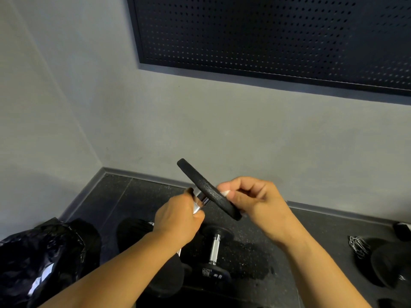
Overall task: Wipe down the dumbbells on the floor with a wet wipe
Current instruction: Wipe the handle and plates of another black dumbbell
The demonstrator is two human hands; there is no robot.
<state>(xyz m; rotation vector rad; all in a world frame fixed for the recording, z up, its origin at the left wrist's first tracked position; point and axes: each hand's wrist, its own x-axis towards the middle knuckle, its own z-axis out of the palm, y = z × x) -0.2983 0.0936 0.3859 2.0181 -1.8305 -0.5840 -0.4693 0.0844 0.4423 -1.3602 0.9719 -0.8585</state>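
Both bare forearms reach forward from the bottom edge. The left hand is curled round the knurled chrome handle of a black disc-ended dumbbell, which is held tilted in the air. The right hand pinches a small white wet wipe between thumb and fingers against the rim of this dumbbell's plate. Below the held dumbbell, a second black dumbbell with chrome handle lies on the dark speckled rubber floor. To its lower left sits a shiny black plastic bag, to its lower right a metal chain, and above it a black perforated wall panel.
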